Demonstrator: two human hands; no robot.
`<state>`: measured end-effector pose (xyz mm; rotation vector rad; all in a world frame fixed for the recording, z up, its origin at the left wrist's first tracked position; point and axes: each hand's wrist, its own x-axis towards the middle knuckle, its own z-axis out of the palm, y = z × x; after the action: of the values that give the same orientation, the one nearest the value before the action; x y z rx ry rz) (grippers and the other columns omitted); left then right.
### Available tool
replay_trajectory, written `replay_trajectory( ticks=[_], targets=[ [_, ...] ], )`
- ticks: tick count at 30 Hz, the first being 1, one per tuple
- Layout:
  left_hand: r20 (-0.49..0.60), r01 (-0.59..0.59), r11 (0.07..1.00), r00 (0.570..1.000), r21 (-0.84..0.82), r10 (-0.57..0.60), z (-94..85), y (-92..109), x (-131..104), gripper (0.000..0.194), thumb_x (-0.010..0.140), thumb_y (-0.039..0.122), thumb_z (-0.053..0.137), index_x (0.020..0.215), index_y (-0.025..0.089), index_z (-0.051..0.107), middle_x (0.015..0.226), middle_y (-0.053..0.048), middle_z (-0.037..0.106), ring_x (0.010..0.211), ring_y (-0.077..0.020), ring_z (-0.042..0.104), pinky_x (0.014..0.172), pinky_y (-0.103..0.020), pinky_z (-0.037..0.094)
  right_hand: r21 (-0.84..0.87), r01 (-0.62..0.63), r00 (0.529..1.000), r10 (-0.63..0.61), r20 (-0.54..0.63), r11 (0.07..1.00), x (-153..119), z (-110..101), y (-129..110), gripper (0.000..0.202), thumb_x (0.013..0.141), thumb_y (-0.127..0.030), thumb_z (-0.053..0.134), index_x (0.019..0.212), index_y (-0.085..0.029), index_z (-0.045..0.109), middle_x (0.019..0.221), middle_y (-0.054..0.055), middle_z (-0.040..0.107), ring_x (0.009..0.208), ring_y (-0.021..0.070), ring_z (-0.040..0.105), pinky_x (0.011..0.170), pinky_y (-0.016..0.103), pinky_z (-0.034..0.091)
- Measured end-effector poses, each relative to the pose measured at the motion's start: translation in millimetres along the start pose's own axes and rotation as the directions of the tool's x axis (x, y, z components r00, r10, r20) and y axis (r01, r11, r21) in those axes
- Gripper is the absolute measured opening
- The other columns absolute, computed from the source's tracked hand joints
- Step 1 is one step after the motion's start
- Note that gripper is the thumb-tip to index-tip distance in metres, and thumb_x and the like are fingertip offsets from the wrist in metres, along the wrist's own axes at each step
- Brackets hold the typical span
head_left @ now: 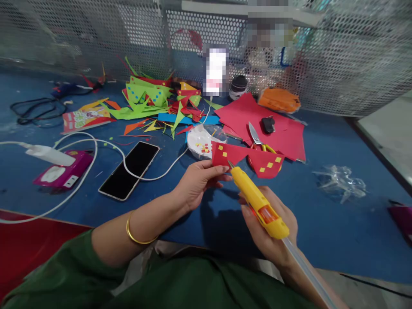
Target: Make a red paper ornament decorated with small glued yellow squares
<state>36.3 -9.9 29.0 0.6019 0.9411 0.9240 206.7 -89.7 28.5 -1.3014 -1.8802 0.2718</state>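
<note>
My left hand pinches the left end of a red paper cutout dotted with several yellow squares. My right hand is wrapped round a yellow glue gun, with a clear glue stick running out of its back end. The gun's nozzle points at the cutout near my left thumb; whether it touches the paper I cannot tell. Just behind the cutout is a small white dish holding tiny red and yellow paper squares. Scissors with red and yellow handles lie partly hidden behind the cutout.
Red paper sheets lie at the back right, a black object on them. Green paper shapes and scraps are heaped at the back. A phone, white cable and purple box occupy the left. Crumpled clear plastic sits right.
</note>
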Motion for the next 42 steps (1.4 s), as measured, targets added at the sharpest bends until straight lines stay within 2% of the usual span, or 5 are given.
replay_trajectory(
  ticks=[6, 13, 21, 33, 42],
  targets=[
    [0.013, 0.008, 1.0, 1.0, 0.015, -0.008, -1.2, 0, 0, 0.012, 0.072, 0.018, 0.082, 0.084, 0.016, 0.08, 0.085, -0.004, 0.079, 0.067, -0.0123, 0.071, 0.058, -0.02, 0.048, -0.078, -0.002, 1.0, 0.002, -0.003, 0.997, -4, 0, 4, 0.009, 0.094, -0.03, 0.058, 0.094, -0.021, 0.061, 0.079, 0.003, 0.067, 0.065, 0.0154, 0.067, 0.055, 0.026, 0.051],
    [0.014, 0.009, 1.0, 1.0, 0.025, -0.009, -1.3, -1, 1, 0.015, 0.071, 0.019, 0.083, 0.086, 0.016, 0.08, 0.085, -0.003, 0.078, 0.07, -0.0127, 0.071, 0.059, -0.02, 0.049, -0.089, -0.052, 0.999, 0.053, 0.011, 0.995, -10, 4, 9, 0.016, 0.096, -0.034, 0.055, 0.089, -0.021, 0.06, 0.075, 0.001, 0.063, 0.06, 0.0145, 0.062, 0.054, 0.027, 0.047],
    [-0.009, 0.01, 0.999, 1.0, 0.053, -0.009, -0.2, -1, 0, 0.015, 0.071, 0.019, 0.082, 0.085, 0.017, 0.08, 0.088, -0.006, 0.079, 0.072, -0.0151, 0.071, 0.062, -0.024, 0.049, -0.12, -0.041, 0.999, 0.041, 0.0, 0.992, -10, 6, 8, 0.017, 0.098, -0.035, 0.052, 0.088, -0.022, 0.058, 0.074, 0.0, 0.061, 0.059, 0.0138, 0.059, 0.053, 0.027, 0.044],
    [0.005, -0.003, 0.999, 1.0, 0.043, 0.003, -0.1, 0, 0, 0.016, 0.07, 0.021, 0.083, 0.085, 0.018, 0.08, 0.087, -0.005, 0.079, 0.072, -0.0143, 0.071, 0.061, -0.023, 0.048, -0.125, -0.006, 1.0, 0.004, -0.017, 0.992, -7, 5, 7, 0.019, 0.097, -0.033, 0.053, 0.082, -0.022, 0.051, 0.07, -0.003, 0.054, 0.053, 0.0103, 0.05, 0.049, 0.025, 0.037],
    [0.006, -0.007, 0.999, 1.0, 0.042, 0.007, 0.4, 0, 0, 0.015, 0.07, 0.019, 0.083, 0.084, 0.019, 0.081, 0.088, -0.005, 0.079, 0.072, -0.0139, 0.071, 0.061, -0.023, 0.048, -0.133, 0.005, 1.0, -0.008, -0.023, 0.991, -8, 6, 7, 0.021, 0.097, -0.033, 0.054, 0.08, -0.023, 0.048, 0.068, -0.003, 0.052, 0.051, 0.0102, 0.047, 0.049, 0.025, 0.037]
  ],
)
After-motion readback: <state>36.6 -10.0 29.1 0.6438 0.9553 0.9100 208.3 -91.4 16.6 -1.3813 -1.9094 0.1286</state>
